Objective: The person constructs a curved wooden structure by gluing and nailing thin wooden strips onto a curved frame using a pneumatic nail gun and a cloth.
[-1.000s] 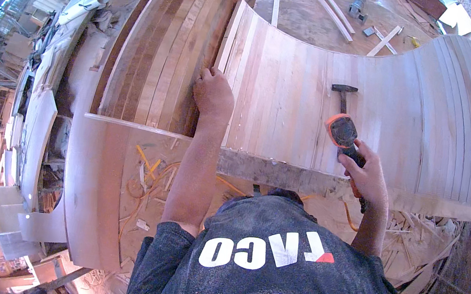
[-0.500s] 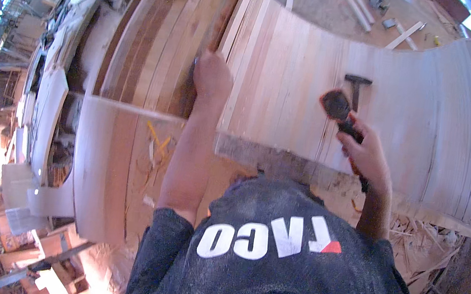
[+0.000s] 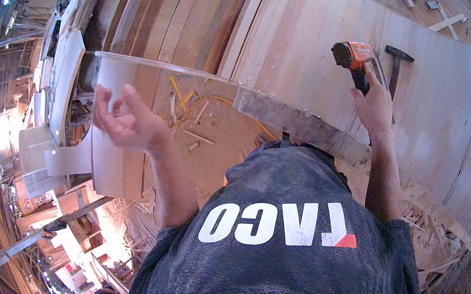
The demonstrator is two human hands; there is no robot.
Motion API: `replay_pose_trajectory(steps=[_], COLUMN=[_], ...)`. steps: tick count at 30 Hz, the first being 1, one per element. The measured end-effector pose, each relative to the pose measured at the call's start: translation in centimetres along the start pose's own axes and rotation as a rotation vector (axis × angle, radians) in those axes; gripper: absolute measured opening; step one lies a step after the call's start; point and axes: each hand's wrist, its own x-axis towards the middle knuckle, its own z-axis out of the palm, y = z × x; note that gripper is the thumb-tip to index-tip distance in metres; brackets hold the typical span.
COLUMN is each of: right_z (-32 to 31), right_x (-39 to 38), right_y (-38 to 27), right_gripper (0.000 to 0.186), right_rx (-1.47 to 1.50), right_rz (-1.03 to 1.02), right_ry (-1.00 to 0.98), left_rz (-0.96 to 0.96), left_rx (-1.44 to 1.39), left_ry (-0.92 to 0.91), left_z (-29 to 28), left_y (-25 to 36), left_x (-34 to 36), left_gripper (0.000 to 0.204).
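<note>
My right hand [image 3: 373, 109] is wrapped round the black grip of an orange and black nail gun [image 3: 359, 51], held over the pale slatted wooden panel [image 3: 310, 43]. Close beside the tool, a dark-headed hammer [image 3: 398, 58] lies on the panel, its handle partly behind my hand. My left hand [image 3: 131, 119] is raised at the left in front of a curved wooden board [image 3: 117, 172]. Its fingers are loosely bent and apart, with nothing in them.
Brown wooden slats [image 3: 181, 19] adjoin the pale panel on the left. A yellow hose [image 3: 256, 126] and wood offcuts lie on the dusty floor below. Scrap wood [image 3: 422, 230] is heaped at lower right, and crossed wooden strips [image 3: 447, 21] lie beyond the panel.
My left hand has left the edge between the brown slats and pale panel and moved down and left. My right hand has raised and turned the nail gun. The view has shifted.
</note>
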Motion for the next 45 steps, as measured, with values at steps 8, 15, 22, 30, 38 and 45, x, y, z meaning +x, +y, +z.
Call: replay_pose_trajectory(steps=[8,15,22,30,38,45], right_z=[6.7,8.4,8.9,10.3,11.4,11.1], right_x=[3.2,3.5,-0.7,-4.3,5.2,8.6], right_y=[-0.1,2.3,1.8,-5.0,-19.0,-19.0], right_gripper=[0.070,0.073,0.076,0.060,0.050,0.045], right_rx=[-0.323,-0.270,-0.559,-0.394,0.378,0.296], right_rz=[0.056,0.037,0.017,0.037,-0.140,-0.085], right_ry=[0.158,0.257,0.308,0.494,0.377,0.312], left_rz=[-0.474,-0.350,-0.449,-0.714,-0.761,-0.920], left_rx=[0.124,0.188,0.292,0.427,0.381,0.174], left_ry=[-0.385,-0.611,-0.781,-1.197,-1.341,-1.278], left_z=[-1.8,-5.8,-13.4,-21.5,-27.2,-22.0], left_y=[-8.7,-17.9,-26.0,-29.2,-34.0,-28.4], left_x=[-12.0,-20.8,-30.4,-35.7,-42.6,-38.3], left_gripper=[0.037,0.037,0.050,0.048,0.041,0.044])
